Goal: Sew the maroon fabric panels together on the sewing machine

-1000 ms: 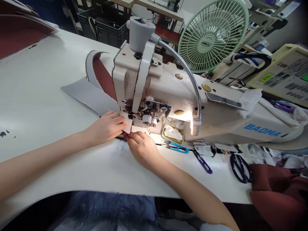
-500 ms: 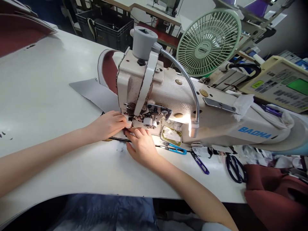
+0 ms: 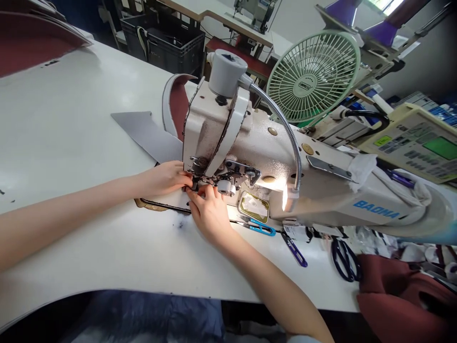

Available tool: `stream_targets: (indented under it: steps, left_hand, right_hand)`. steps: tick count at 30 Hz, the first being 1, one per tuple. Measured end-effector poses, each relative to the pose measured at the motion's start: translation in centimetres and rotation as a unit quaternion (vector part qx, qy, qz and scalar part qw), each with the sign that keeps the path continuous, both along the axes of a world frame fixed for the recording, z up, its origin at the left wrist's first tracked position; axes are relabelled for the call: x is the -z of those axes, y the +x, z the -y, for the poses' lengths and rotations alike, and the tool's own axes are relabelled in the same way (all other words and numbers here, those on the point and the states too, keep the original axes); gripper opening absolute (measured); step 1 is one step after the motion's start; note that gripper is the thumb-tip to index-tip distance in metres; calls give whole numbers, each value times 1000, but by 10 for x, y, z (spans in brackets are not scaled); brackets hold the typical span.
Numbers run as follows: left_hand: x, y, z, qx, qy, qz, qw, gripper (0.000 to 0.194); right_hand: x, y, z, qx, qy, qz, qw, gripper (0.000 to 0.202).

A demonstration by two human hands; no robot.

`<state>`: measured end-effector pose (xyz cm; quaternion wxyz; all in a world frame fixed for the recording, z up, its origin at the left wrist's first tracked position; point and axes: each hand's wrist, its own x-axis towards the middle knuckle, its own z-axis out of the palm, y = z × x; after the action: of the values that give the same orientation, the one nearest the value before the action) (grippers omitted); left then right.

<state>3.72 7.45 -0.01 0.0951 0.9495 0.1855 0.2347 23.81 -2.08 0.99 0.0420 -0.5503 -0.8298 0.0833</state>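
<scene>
At the needle area of an industrial sewing machine, my left hand comes in from the left, its fingers closed and pressed together beside the presser foot. Close in front of it, my right hand has its fingers bent and its thumb and fingertips together near the needle. What lies between the fingertips of both hands is too small and hidden to make out. Behind my left hand, a grey ribbed fabric piece lies on the table, reaching to the machine head. A curved maroon piece with a grey edge stands behind the head.
Right of my right hand are a small tin, blue thread snips, purple snips and dark-handled scissors. Maroon fabric lies at the table's right end. A green fan and a control panel stand behind the machine.
The view has shifted slightly, so the machine sits lower and farther right. My left fingers have come down slightly at the presser foot; the small pale bit at their tips no longer shows.
</scene>
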Motion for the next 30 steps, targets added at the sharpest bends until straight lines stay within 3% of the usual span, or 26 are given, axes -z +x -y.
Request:
stream_targets:
  steps: [10,18,23,26,30]
  left_hand:
    - [-1,-5,-17,18,-59,6,998,25]
    - [2,-7,-21,-33,-96,22,995,30]
    - [3,-8,-17,-60,-80,5,995,33]
    - [4,-9,-15,-51,-68,8,996,38]
    - [11,-11,-17,-39,-59,13,997,40]
  right_hand:
    - [-1,-3,-6,12,-15,45,999,46]
    - [2,5,-7,-22,-14,-11,1000,44]
    - [-8,16,-4,-28,-16,-40,999,32]
    - [-18,34,-10,12,15,0,1000,24]
    - [-25,73,-24,132,98,64,984,24]
